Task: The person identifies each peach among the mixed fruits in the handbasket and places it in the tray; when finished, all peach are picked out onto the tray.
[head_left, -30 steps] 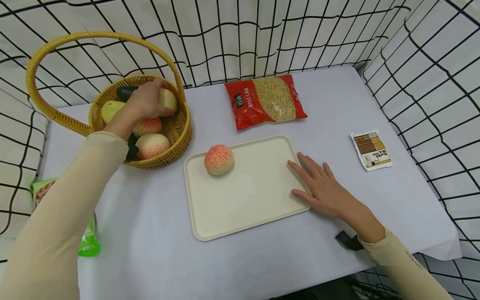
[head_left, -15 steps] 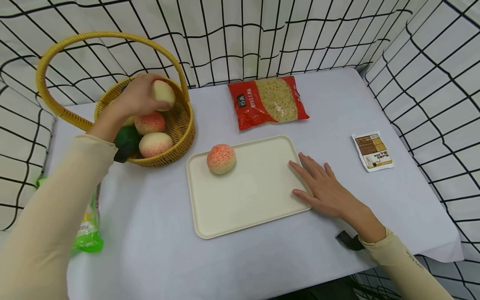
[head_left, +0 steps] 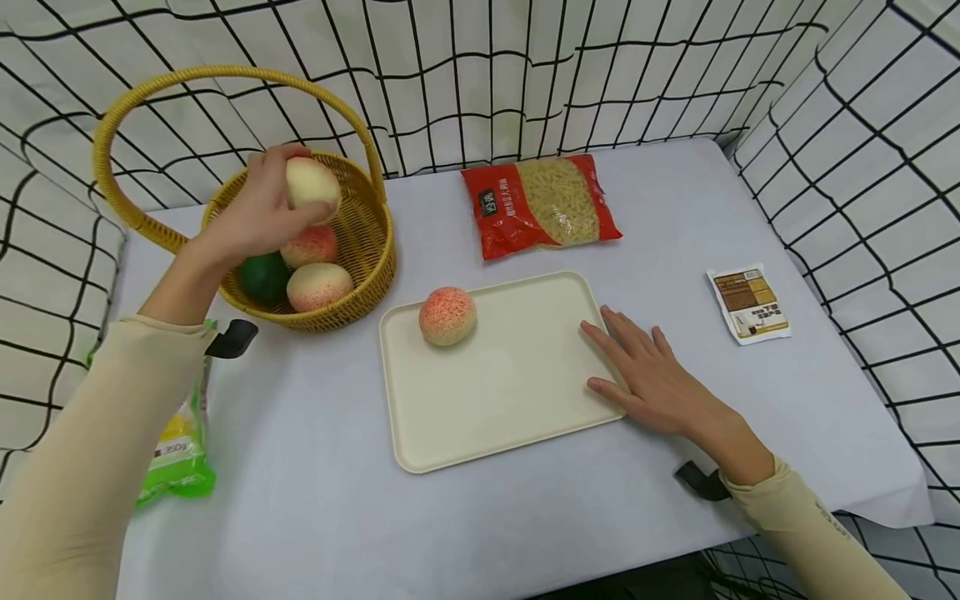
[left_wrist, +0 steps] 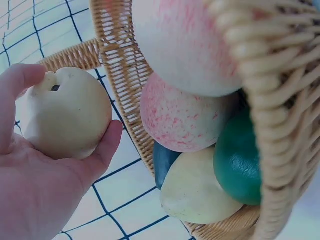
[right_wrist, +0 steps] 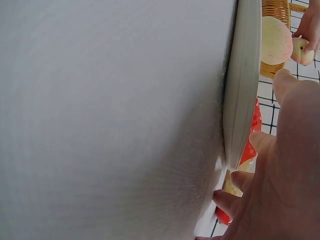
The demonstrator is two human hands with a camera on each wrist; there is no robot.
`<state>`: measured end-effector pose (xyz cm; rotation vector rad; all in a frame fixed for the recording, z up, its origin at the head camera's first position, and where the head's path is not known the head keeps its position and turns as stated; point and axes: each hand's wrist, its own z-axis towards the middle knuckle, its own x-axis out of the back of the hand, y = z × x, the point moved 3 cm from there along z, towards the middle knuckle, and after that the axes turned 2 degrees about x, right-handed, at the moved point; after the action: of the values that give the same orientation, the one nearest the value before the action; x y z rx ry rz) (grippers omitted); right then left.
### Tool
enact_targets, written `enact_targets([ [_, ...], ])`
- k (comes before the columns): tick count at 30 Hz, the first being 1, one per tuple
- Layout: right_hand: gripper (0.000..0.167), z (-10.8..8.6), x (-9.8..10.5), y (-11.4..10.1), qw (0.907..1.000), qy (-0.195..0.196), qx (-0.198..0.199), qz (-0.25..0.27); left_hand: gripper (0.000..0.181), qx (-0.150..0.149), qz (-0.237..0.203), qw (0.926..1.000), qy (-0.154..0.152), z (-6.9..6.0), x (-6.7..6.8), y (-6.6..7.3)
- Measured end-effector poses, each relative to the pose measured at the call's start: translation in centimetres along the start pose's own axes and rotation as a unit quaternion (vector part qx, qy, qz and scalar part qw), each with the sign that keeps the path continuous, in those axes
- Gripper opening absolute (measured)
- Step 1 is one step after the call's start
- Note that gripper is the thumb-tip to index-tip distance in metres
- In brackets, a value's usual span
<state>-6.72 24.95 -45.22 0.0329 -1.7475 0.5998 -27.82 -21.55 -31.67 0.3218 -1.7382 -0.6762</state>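
The left hand (head_left: 262, 204) curls thumb and fingers round a pale round fruit (head_left: 312, 183), holding it in the air above the basket (head_left: 366, 221), which stands off the far left corner of the tray (head_left: 502, 400). Half a second ago hand and fruit sat farther right over the basket; they have shifted left, farther from the tray, and a dark green fruit (head_left: 264, 279) in the basket now shows more fully. The right hand (head_left: 645, 375) has hold of nothing: its fingers are spread nearly straight over the tray's right edge, just as before. One speckled peach (head_left: 447, 317) rests on the tray by its far left corner, unmoved. Two more peaches lie in the basket; the left wrist view also shows a yellowish fruit (left_wrist: 197, 192) there and part of a dark one (left_wrist: 164, 162) behind it. Just past the tray's far edge lies a red bag (head_left: 542, 206) with a clear window. A small brown and white sachet (head_left: 748, 304) lies to the tray's right, well apart. Left of the tray, a green bag (head_left: 180, 458), partly hidden by the left sleeve (head_left: 97, 467), is now more exposed. Black wire mesh (head_left: 491, 114) rises beyond the tray.
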Motion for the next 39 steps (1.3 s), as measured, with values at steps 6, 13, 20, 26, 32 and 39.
enact_targets([
  [6, 0.078, -0.1, -0.1, 0.1, 1.0000, -0.002, 0.000, -0.001, 0.083, -0.015, -0.028, 0.9994, 0.013, -2.0, -0.6, 0.5],
  [13, 0.078, -0.1, -0.1, 0.0, 1.0000, -0.004, 0.001, 0.001, 0.080, -0.019, -0.066, 0.9975, 0.020, -5.0, -1.9, 2.2],
  [20, 0.078, 0.0, -0.1, 0.0, 1.0000, -0.008, 0.000, 0.000, 0.081, -0.049, -0.100, 0.9937, 0.010, -8.0, -3.8, 4.0],
  [26, 0.078, 0.1, -0.1, 0.0, 1.0000, -0.007, 0.000, 0.001, 0.080, -0.109, -0.095, 0.9895, -0.001, -10.2, -5.9, 5.7],
  [32, 0.077, 0.1, 0.0, -0.1, 1.0000, -0.004, 0.001, 0.003, 0.078, -0.126, -0.083, 0.9878, -0.037, -11.9, -8.3, 6.9],
  [39, 0.077, 0.0, 0.0, -0.3, 1.0000, -0.005, 0.002, 0.002, 0.073, -0.166, -0.055, 0.9822, -0.069, -13.3, -12.0, 7.2],
])
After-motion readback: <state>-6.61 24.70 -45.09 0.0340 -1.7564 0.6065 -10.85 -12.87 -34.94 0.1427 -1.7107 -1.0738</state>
